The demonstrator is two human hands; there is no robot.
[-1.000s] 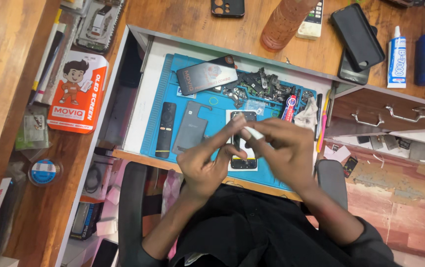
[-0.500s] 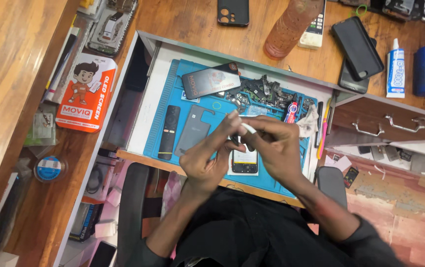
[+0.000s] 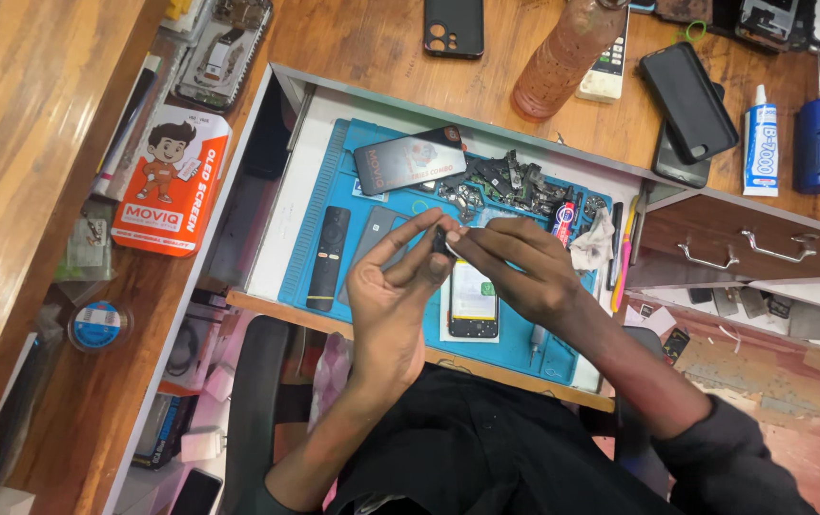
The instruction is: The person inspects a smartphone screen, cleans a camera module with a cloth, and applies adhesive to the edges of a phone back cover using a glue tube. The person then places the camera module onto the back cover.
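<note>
Here both hands meet above the blue mat point(image 3: 353, 172): the left hand point(image 3: 393, 291) and right hand point(image 3: 524, 272) pinch a small dark part point(image 3: 441, 242), at twelve o'clock from the lit phone point(image 3: 473, 300).

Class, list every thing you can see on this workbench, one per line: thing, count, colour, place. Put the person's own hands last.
small part: one, dark, pinched between both hands
phone with lit screen: one, black, on the mat under the hands
blue work mat: one, in the open drawer
remote control: one, black, left side of mat
dark phone: one, top of mat
loose parts pile: grey-black, top of mat
orange box: one, desk at left
plastic bottle: one, pinkish, top of desk
phone cases: two, black, top of desk
glue tube: one, white, far right
left hand: one, fingers on the part
right hand: one, fingers on the part
</note>
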